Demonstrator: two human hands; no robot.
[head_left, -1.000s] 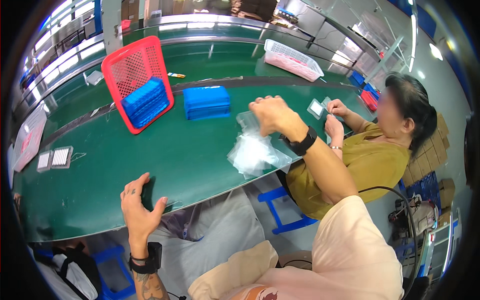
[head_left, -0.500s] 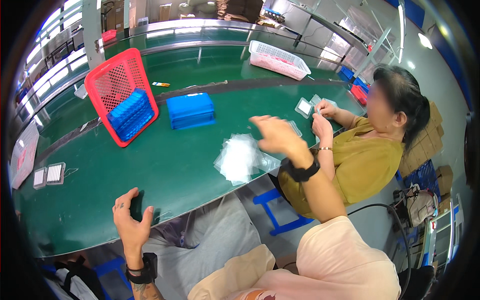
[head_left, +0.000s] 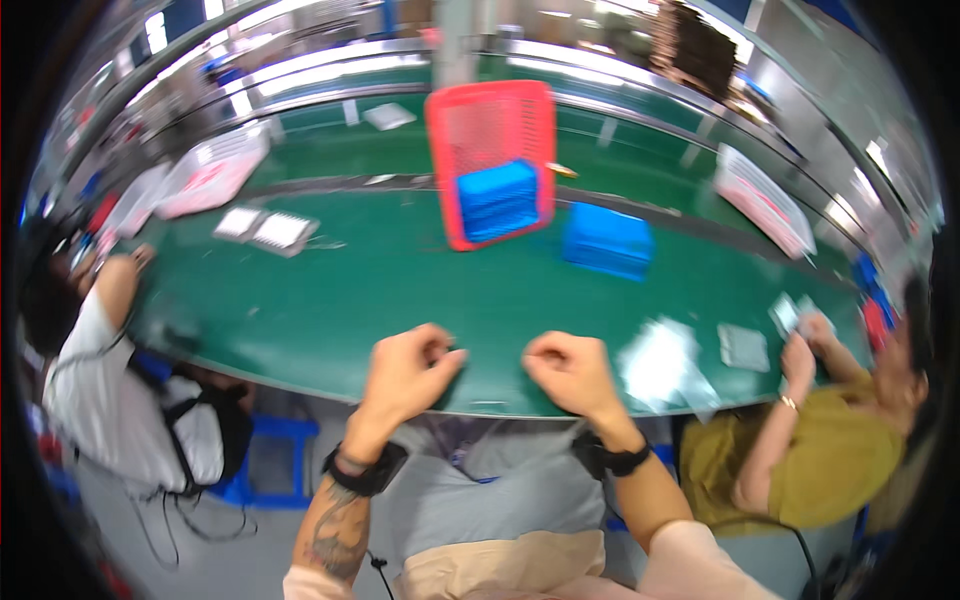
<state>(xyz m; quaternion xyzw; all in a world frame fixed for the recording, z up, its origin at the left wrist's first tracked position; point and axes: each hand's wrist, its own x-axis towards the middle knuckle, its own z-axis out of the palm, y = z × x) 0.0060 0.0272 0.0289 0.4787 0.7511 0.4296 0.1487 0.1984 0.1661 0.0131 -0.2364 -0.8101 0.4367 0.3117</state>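
My left hand hovers at the near edge of the green table, fingers loosely bent and thumb apart, holding nothing. Opposite it, my right hand is curled closed with nothing visible in it. To its right lies a fanned pile of clear plastic bags. Beyond my hands a red perforated basket stands tilted up, with a stack of blue packets inside. Another blue stack sits on the table to the basket's right. Motion blurs the details.
A co-worker in a mustard top handles small clear packs at the right. Another person in white sits at the left. White baskets with pink contents stand on both sides. Two small white-filled cases lie left of the red basket.
The view has swung left, bringing the person in white into sight. My right hand has left the area over the bag pile and come close to my left hand; its fingers have curled.
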